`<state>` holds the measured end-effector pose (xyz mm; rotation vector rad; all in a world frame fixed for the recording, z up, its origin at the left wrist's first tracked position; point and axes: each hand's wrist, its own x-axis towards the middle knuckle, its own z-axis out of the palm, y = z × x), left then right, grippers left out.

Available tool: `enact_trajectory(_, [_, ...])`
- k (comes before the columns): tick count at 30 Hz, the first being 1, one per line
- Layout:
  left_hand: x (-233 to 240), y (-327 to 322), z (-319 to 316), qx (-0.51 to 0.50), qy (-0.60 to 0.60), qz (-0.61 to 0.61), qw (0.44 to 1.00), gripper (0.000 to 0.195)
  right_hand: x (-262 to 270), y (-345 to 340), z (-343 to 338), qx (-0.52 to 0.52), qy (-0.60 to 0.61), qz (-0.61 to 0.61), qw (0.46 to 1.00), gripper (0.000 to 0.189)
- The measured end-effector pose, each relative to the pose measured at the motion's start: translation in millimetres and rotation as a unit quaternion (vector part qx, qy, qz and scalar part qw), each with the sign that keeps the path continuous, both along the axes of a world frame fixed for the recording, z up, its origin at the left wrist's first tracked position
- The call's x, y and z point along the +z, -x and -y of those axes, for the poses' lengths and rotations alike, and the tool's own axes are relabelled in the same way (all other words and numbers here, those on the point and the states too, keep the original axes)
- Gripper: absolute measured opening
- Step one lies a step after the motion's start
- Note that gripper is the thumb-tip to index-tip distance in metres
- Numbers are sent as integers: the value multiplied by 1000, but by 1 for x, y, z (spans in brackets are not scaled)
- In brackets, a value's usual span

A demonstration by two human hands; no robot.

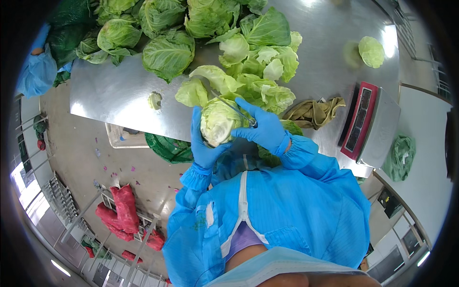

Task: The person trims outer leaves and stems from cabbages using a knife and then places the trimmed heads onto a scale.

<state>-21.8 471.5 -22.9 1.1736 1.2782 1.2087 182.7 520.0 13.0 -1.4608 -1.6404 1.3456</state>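
Note:
A pale, trimmed cabbage head (219, 120) sits between my hands near the front edge of the steel table (122, 89). My left hand (205, 143), in a blue glove, cups it from the left and below. A knife (231, 107) with a narrow blade is in my right hand (263, 123), the blade lying across the top of the cabbage. My right thumb rests against the cabbage's side. Just beyond lies a pile of loose cabbage leaves (265, 68). A cut cabbage piece (155, 100) lies on the table to the left.
Several whole cabbages (168, 53) are heaped at the back left. At right stand a red-fronted weighing scale (369, 125), a brown cloth (315, 112) and a trimmed cabbage (371, 52). A plastic crate (123, 136) and green mesh bag (168, 147) are below the table. Another person's sleeve (37, 73) shows far left.

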Motion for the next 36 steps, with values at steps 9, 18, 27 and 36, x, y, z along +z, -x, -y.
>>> enact_trajectory(9, [-6, -30, 27, 14, -47, -178, 983, 130, -20, -15, 12, -41, 222, -72, 972, 68])
enact_trajectory(18, [6, -52, 39, 208, 169, 199, 943, 101, -25, -5, 27, -16, -6, 21, 1000, 48])
enact_trajectory(27, [6, -37, 28, 130, 153, 113, 973, 98, -26, -8, 21, -103, 62, -33, 992, 18])
enact_trajectory(36, [5, -24, 14, 52, 168, 28, 984, 104, -15, -18, -11, 1, 15, 46, 999, 49])
